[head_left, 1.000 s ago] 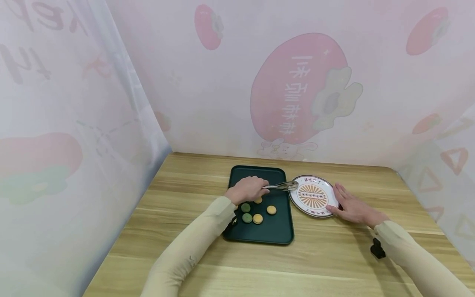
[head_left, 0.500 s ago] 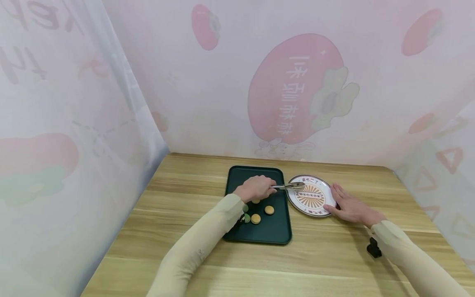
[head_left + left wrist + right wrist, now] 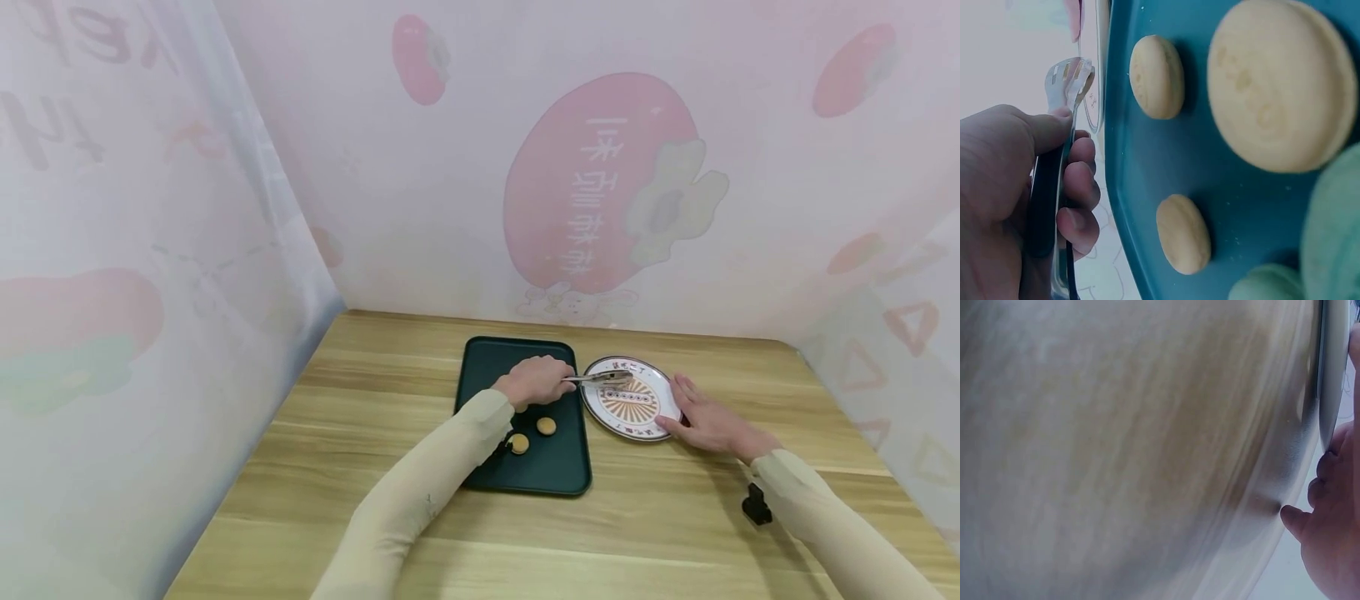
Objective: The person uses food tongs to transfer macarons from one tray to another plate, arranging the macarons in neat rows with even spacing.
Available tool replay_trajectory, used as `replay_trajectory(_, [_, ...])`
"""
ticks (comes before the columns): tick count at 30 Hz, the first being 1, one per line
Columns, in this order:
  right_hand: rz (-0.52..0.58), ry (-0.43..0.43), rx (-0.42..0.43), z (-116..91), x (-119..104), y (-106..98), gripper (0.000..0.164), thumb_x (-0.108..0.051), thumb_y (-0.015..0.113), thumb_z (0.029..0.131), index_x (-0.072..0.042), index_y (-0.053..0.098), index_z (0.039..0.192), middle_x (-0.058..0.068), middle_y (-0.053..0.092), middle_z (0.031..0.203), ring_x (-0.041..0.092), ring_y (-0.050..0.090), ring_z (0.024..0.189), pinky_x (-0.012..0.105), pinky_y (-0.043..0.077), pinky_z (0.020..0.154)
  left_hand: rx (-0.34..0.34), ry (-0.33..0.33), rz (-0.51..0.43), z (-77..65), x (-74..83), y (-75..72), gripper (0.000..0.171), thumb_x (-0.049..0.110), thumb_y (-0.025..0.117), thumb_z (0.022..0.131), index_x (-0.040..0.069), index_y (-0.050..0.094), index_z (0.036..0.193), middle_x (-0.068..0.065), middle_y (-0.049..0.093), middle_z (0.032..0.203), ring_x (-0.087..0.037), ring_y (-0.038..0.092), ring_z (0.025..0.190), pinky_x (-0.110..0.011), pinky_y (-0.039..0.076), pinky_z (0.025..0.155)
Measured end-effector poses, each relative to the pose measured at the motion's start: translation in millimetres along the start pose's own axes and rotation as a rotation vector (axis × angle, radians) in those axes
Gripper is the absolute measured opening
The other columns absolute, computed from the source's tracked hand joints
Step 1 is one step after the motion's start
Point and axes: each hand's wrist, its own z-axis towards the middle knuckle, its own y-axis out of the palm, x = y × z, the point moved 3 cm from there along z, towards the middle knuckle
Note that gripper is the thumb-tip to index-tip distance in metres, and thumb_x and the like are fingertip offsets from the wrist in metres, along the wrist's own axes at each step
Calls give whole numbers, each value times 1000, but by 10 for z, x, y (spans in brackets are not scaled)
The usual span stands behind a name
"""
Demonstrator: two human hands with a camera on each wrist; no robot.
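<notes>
My left hand (image 3: 536,381) holds metal tongs (image 3: 598,379) above the dark green tray (image 3: 555,471), the tongs' tips reaching over a round white plate (image 3: 654,390). In the left wrist view, the thumb and curled fingers grip the tongs (image 3: 1057,181), whose slotted ends lie close together; I cannot tell whether anything is between them. Yellow macarons (image 3: 1155,77) and green macarons (image 3: 1338,237) lie on the tray below. My right hand (image 3: 708,422) rests at the plate's right rim, thumb on the rim and fingers extended along its side; the right wrist view shows this hand (image 3: 1335,506) partly.
A wooden table (image 3: 375,392) carries the tray and plate, which stand side by side. A printed pink curtain (image 3: 450,192) rises behind the table, with more hanging cloth (image 3: 112,333) at the left. My left forearm covers part of the tray.
My left hand has shifted to the right with the tongs, bringing their tips further over the plate. The left sleeve now hides the green macarons from the head view. My right hand has stayed at the rim.
</notes>
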Motion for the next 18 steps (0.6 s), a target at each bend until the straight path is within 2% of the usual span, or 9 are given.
replay_trajectory(7, [5,0,-1,-11,22,6,94,-56,49,97,13,13,151,34,8,159,50,12,147,62,21,113,27,-11,23,164,50,19,23,36,48,104,22,66,104,4,59,82,-12,54,69,-27,42,63])
replay_trajectory(11, [3,2,-12,-2,16,-7,94,-56,49,97,13,13,151,34,7,159,50,12,147,62,20,114,34,-22,12,238,65,48,25,38,47,104,23,66,111,6,61,87,-11,56,73,-28,44,66])
replay_trajectory(18, [2,3,-10,4,0,-5,94,-55,49,98,14,13,151,33,7,159,50,12,147,62,21,113,22,-35,22,307,79,66,29,38,47,104,26,64,123,7,67,110,-9,58,83,-29,46,73])
